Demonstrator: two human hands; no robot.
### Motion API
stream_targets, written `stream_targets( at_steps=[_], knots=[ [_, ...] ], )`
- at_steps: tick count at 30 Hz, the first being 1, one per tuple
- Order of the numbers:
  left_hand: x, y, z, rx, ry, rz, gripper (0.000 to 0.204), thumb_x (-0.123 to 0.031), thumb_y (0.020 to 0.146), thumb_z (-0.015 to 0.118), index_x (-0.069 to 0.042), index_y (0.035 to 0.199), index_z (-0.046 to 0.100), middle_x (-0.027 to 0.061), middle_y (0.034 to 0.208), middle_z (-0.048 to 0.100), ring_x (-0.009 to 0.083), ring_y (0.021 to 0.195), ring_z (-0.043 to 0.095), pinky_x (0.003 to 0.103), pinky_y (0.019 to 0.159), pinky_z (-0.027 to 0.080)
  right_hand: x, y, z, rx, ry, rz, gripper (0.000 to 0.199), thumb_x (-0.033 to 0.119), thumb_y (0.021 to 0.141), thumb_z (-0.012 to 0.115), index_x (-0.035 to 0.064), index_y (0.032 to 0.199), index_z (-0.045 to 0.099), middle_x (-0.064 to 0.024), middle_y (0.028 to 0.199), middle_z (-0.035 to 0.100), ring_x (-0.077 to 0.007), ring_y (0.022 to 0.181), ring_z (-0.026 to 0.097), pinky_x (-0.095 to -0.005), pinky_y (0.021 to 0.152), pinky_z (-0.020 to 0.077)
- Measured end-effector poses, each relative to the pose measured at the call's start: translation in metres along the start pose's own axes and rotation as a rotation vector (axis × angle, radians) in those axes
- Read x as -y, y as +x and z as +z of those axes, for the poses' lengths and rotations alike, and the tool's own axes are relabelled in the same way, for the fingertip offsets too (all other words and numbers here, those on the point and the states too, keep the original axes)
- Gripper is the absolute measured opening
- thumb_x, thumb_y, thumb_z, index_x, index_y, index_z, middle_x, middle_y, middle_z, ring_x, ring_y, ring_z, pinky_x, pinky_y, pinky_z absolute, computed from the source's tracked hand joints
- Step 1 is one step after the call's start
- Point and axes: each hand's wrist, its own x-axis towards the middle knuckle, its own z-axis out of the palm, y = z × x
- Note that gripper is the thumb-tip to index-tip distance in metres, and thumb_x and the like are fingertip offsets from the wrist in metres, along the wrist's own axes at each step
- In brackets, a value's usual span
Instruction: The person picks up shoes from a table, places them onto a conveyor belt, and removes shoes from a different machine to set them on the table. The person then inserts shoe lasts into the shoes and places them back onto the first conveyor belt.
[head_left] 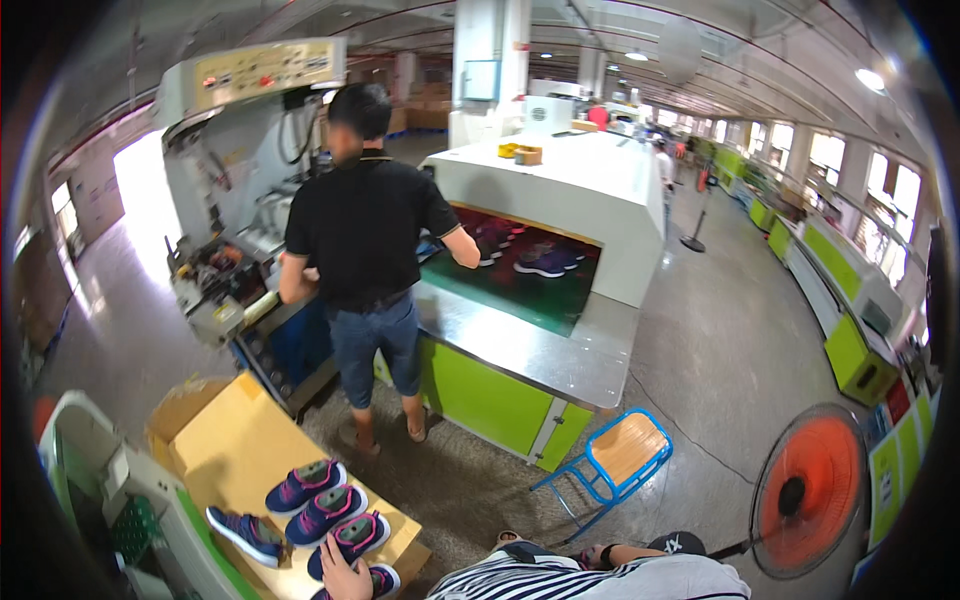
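At lower left, your left hand spreads over a sneaker, likely light, best held heel-end; right hand unclear.

"What runs past the near edge?"
"The nearest shoe (only part of it shows) and the wrist behind the left hand."
"And the right hand?"
"Too small and unclear; I can't tell whether it holds anything."
"Farther off?"
"The co-worker hides part of the machine on the left, whose panel has markings too small to read. The far shoes sink into shadow, and the fan has blurred blades."
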Motion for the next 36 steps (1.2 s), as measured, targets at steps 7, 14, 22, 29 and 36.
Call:
stream_targets(
  at_steps=[7, 14, 22, 29, 36],
  knots=[
    [-0.012, 0.018, 0.0, -0.005, 0.007, 0.016, 0.078, -0.026, 0.082, 0.065, -0.015, 0.15, 0.028, 0.0262, 0.145, 0.039, 0.042, 0.13, 0.043, 0.049, 0.106, 0.04, 0.073, -0.05, -0.062, -0.351, 0.455, -0.177, 0.102, 0.029, 0.063, 0.085, 0.0045, 0.145, 0.029, -0.0231, 0.129, 0.055, -0.0353, 0.122, 0.055, -0.0378, 0.103, 0.0435],
    [0.001, 0.01, 0.002, 0.002, 0.023, -0.068, 0.078, -0.034, 0.083, 0.066, -0.018, 0.151, 0.03, 0.0239, 0.145, 0.042, 0.0412, 0.129, 0.045, 0.049, 0.102, 0.042, 0.161, -0.035, -0.124, -0.416, 0.448, -0.404, 0.1, 0.015, 0.065, 0.08, 0.0076, 0.149, 0.027, -0.0222, 0.132, 0.053, -0.0339, 0.122, 0.052, -0.036, 0.102, 0.0425],
    [0.097, 0.097, -0.044, -0.621, -0.255, -0.701, 0.089, -0.043, 0.077, 0.076, 0.003, 0.143, 0.034, 0.0269, 0.14, 0.045, 0.0401, 0.131, 0.042, 0.044, 0.11, 0.035, 0.287, 0.008, -0.208, -0.425, 0.439, -0.774, 0.09, 0.002, 0.071, 0.072, 0.0061, 0.149, 0.028, -0.02, 0.135, 0.048, -0.0303, 0.122, 0.049, -0.0356, 0.104, 0.0384],
    [0.205, 0.136, 0.008, -0.509, -0.513, -0.93, 0.08, -0.028, 0.06, 0.09, 0.003, 0.124, 0.054, 0.0189, 0.111, 0.067, 0.0315, 0.102, 0.066, 0.04, 0.093, 0.051, 0.433, -0.043, -0.272, -0.243, 0.434, -1.084, 0.088, -0.003, 0.07, 0.068, 0.0053, 0.149, 0.03, -0.0172, 0.136, 0.045, -0.028, 0.124, 0.046, -0.0359, 0.107, 0.035],
    [0.131, 0.09, -0.045, -0.741, -1.971, -0.48, 0.051, -0.037, 0.094, 0.06, -0.009, 0.136, 0.05, 0.0118, 0.126, 0.062, 0.0295, 0.116, 0.06, 0.051, 0.099, 0.047, 0.641, -0.13, -0.278, 0.112, 0.222, -1.455, 0.079, -0.003, 0.075, 0.066, 0.0042, 0.143, 0.026, -0.0168, 0.129, 0.049, -0.0258, 0.12, 0.049, -0.0357, 0.105, 0.0374]
  ],
)
